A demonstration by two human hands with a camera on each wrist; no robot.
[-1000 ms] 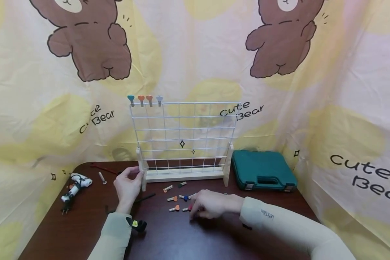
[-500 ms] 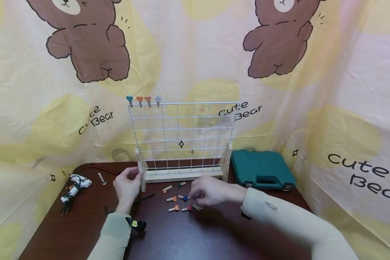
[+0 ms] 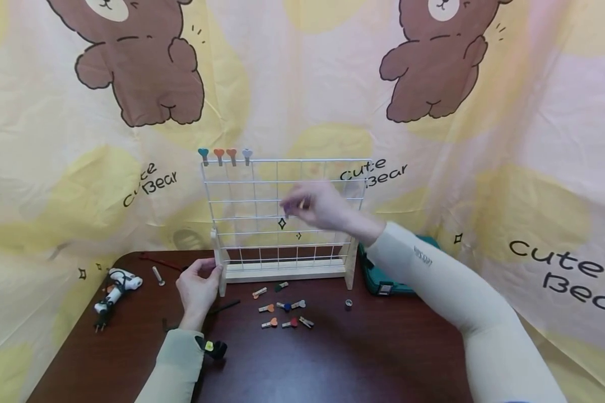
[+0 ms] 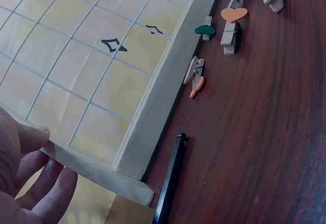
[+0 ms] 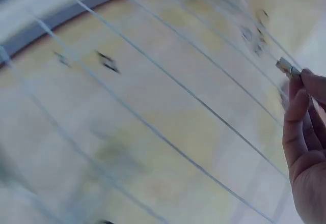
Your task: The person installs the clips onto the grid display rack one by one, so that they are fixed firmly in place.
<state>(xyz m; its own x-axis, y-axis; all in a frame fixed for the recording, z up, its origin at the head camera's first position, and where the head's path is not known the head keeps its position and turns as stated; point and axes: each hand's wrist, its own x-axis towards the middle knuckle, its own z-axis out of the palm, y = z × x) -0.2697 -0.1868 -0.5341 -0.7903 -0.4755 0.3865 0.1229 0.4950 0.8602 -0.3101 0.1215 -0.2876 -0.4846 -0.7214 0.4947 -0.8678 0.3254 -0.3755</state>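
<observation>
My left hand [image 3: 198, 286] grips the left wooden upright [image 3: 219, 263] of a white wire grid rack [image 3: 292, 216]; in the left wrist view its thumb [image 4: 33, 138] and fingers lie around that wood. Raised before the grid, my right hand [image 3: 319, 206] pinches a small wooden clothespin [image 5: 288, 67] between thumb and fingertips. A bit of purple shows at those fingertips in the head view. Along the rack's top wire at the left stand several heart-topped clothespins, among them a teal one [image 3: 204, 155] and a pale blue one [image 3: 247, 155].
Several loose clothespins, such as a green-hearted one [image 4: 205, 29] and a red-hearted one [image 3: 290, 323], lie before the rack. A small round metal piece [image 3: 348, 304] is to their right. A teal case [image 3: 383, 282], a white glue gun [image 3: 123, 280] and a black rod [image 4: 170, 178] lie around.
My right hand has risen from the loose clothespins on the table to the front of the grid, carrying a clothespin. My left hand has stayed on the upright.
</observation>
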